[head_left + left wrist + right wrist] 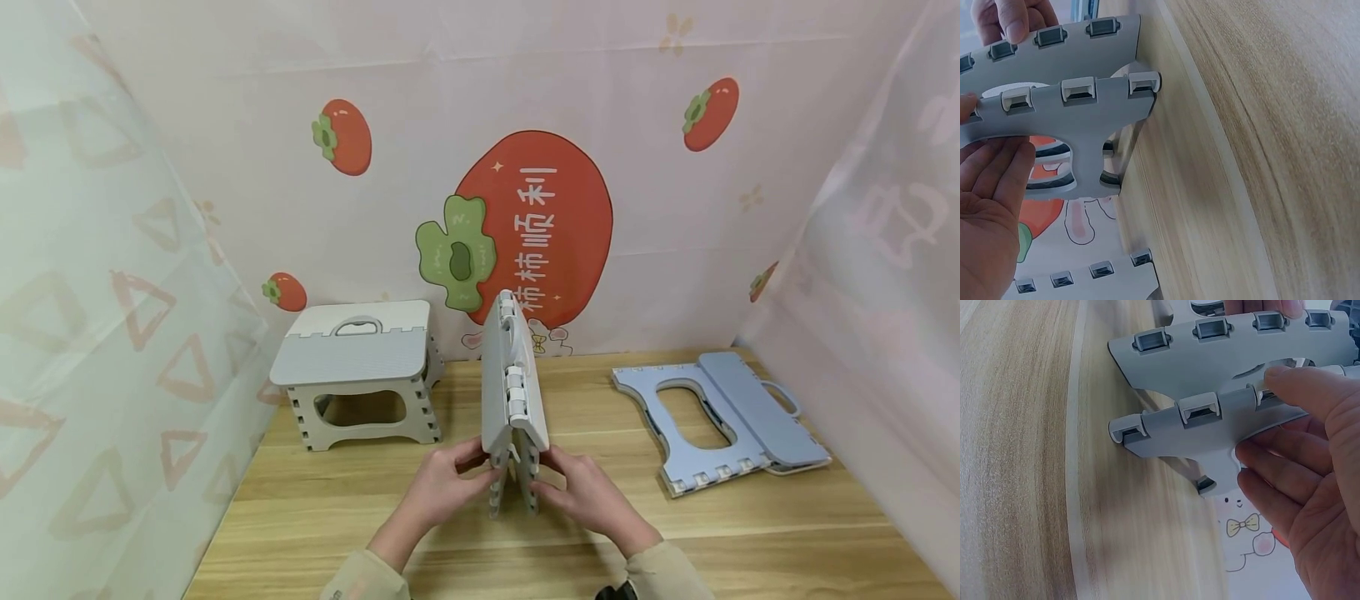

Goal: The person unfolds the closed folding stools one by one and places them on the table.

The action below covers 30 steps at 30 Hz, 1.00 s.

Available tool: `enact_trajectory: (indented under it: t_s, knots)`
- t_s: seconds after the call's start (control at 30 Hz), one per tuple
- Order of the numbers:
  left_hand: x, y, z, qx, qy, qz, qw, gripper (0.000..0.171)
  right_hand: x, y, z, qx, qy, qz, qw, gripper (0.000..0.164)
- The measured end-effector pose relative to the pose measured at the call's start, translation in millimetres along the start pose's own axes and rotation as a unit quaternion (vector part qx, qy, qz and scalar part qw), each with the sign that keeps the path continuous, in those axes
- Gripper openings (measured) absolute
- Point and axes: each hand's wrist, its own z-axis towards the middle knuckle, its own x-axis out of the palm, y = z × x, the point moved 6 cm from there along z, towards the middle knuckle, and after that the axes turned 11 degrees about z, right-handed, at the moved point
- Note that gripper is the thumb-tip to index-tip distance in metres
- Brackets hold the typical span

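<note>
A grey and white folding stool [493, 375] stands partly folded in the middle, its seat halves bent into a narrow peak with the hinge line on top. Two leg panels hang beneath with a narrow gap between them. My left hand [446, 483] grips the left panel by its edge, thumb on the near side. On the other side, my right hand [588, 492] holds the right panel the same way. Close up in the left wrist view, the leg panel [1085, 125] shows clips along its edge. The right hand's thumb [1291, 381] lies by a clip in the right wrist view.
Left of the hands stands an unfolded grey and white stool [352, 375] with a handle in its top. A blue folding stool [757, 408] lies flat at the right. Behind the wooden table [300, 517] hangs a curtain [405, 208] printed with persimmons; curtains also flank both sides.
</note>
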Motion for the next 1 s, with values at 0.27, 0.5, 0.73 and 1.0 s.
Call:
enact_trajectory:
  t_s: [0.27,0.5,0.73,1.0]
  knots:
    - [-1.9,0.6,-0.5,-0.005,0.005,0.011,0.9999,0.046,-3.5,0.4,-0.7,-0.001,-0.008,-0.011,1.000,0.040]
    - [-4.1,2.3,-1.7,-0.005,0.002,0.013,0.9999,0.047,-5.1,-0.6,-1.5,0.001,-0.006,-0.010,1.000,0.039]
    - [-4.5,5.1,-2.4,-0.016,0.006,0.014,0.9998,0.046,-6.7,-1.1,-3.6,0.000,-0.009,-0.011,1.000,0.038]
    - [-5.9,5.4,-3.4,-0.014,0.006,0.019,0.9997,0.043,-8.4,-1.0,-6.3,0.003,-0.011,-0.013,1.000,0.040]
